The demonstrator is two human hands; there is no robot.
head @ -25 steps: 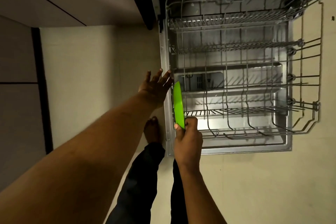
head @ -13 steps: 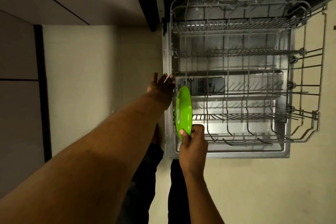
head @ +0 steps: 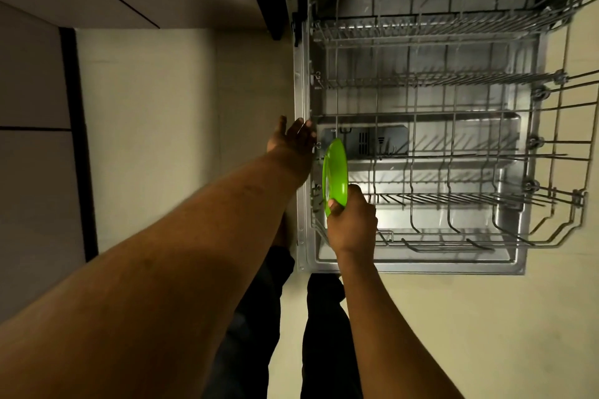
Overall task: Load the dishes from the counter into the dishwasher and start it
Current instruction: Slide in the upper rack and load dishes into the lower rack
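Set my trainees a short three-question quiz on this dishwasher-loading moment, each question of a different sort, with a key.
1. True or false: the green plate lies flat on the bottom of the pulled-out rack.
2. Which hand grips the plate? A. the left B. the right C. both
3. Fill in: apart from the plate, the number of dishes visible in the rack is ____.

Key
1. False: it is held on edge at the rack's left end.
2. B: the right hand pinches the plate's lower rim, while the left hand reaches the rack's side with straight fingers.
3. Zero.
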